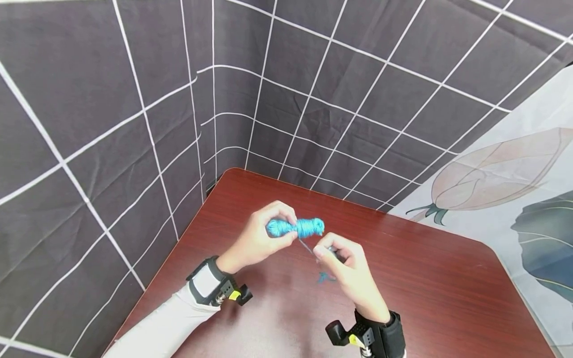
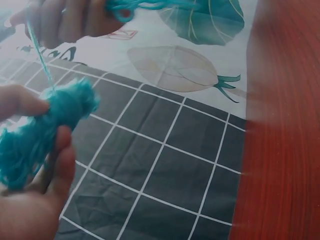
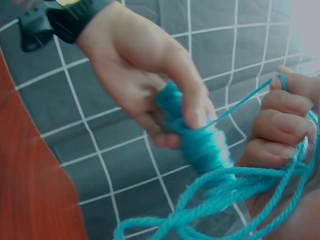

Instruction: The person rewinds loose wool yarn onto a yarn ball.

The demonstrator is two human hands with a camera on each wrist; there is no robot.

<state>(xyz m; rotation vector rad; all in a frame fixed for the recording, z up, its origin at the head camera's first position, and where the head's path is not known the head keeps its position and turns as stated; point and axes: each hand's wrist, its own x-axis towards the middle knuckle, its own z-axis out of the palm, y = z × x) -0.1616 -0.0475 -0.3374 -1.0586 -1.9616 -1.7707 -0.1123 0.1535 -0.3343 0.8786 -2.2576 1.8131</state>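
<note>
A small bundle of turquoise yarn [image 1: 309, 227], wrapped tightly round its middle, is held up over the table. My left hand [image 1: 264, 233] pinches it between thumb and fingers. From the bundle a single strand [image 3: 242, 104] runs taut to my right hand [image 1: 346, 258], where it loops over a finger in the right wrist view. The right fingers [image 3: 282, 125] are curled round the loose yarn, and several slack loops [image 3: 200, 202] hang out of that hand. In the left wrist view the bundle [image 2: 70, 105] shows looped ends, with the strand rising from it.
Below the hands lies a reddish-brown wooden table [image 1: 429, 278] with rounded corners. Dark grey cloth [image 1: 295, 114] with a white grid hangs behind and on the left. A pale cloth with a leaf and bud print [image 1: 492, 169] hangs at the right.
</note>
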